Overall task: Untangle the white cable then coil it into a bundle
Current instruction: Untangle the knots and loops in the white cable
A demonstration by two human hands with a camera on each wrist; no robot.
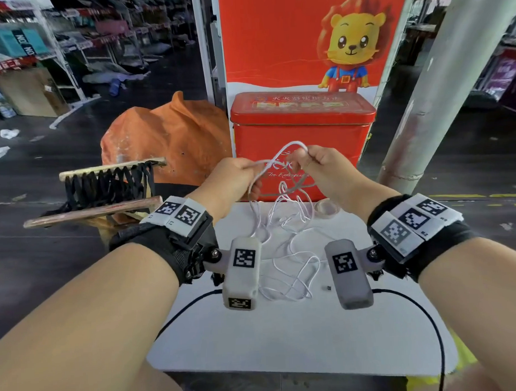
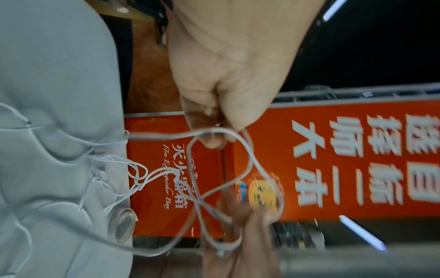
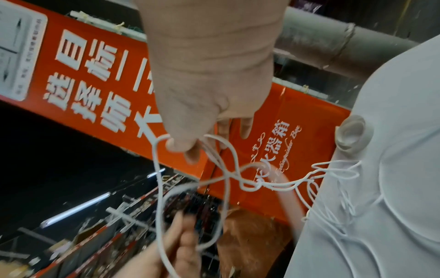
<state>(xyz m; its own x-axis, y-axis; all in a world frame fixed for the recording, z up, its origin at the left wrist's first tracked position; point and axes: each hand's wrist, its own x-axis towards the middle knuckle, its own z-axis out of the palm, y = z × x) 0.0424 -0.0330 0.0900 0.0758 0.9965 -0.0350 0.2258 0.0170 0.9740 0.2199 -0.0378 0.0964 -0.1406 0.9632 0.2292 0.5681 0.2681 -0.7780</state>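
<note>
A thin white cable point(image 1: 285, 270) lies in a loose tangle on the white table point(image 1: 285, 340), and several of its loops rise to my hands above the table's far edge. My left hand point(image 1: 251, 166) pinches a strand between thumb and curled fingers; the left wrist view shows this left hand point(image 2: 214, 129) closed on the cable point(image 2: 247, 159). My right hand point(image 1: 301, 158) holds a raised loop point(image 1: 290, 144), and the right wrist view shows the right hand point(image 3: 185, 144) with the cable point(image 3: 229, 169) hooked round its fingertips. A crossing knot hangs between the hands.
A red tin box point(image 1: 301, 129) stands just behind the table. A clear tape roll point(image 1: 327, 207) sits at the far right of the table, and a small dark piece point(image 1: 328, 287) lies nearer. An orange sack point(image 1: 167, 140), a strapped wooden frame point(image 1: 104, 183) and a grey pillar point(image 1: 440, 101) surround it.
</note>
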